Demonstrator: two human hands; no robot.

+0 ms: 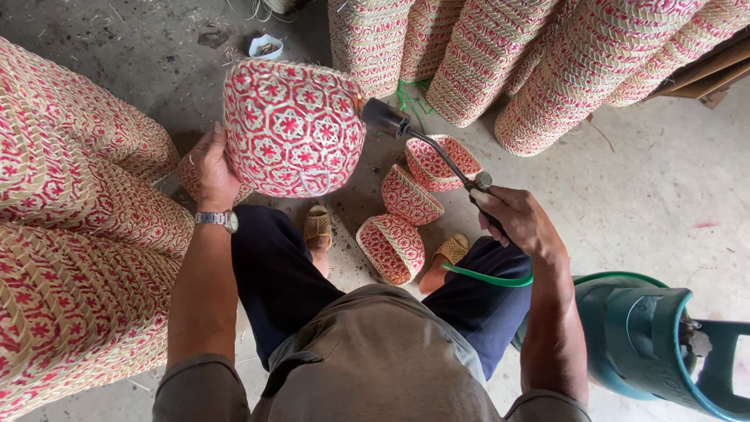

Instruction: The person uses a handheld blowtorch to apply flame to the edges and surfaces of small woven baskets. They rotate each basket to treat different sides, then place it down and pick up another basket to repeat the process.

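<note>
The person sits low on the concrete floor [672, 187], knees apart, holding a woven basket [293, 129] up in front of them. It is red and pale straw, patterned with star-like hexagons, and it is turned so its rounded bottom faces upward toward the person. The left hand [212, 168] clasps it at its left side, fingers wrapped round behind the wall and thumb on the near face, so the basket sits to the right of that hand and slightly farther off. A metal wristwatch [217, 219] sits on that wrist.

The right hand [516, 219] is closed tight around the handle of a gas torch [426, 144]. Its thin bent neck runs up and left from the fist, and the dark nozzle head sits just beside the basket's right edge, very near or touching; I cannot tell which. A green hose [484, 277] loops from below the fist across the right thigh toward a teal gas cylinder [641, 344] lying at the near right.

Between the sandalled feet, three small baskets [406, 211] of the same weave lie on the floor. Tall stacks of nested baskets [539, 55] lean along the far side, and more stacks [70, 234] crowd the left.
</note>
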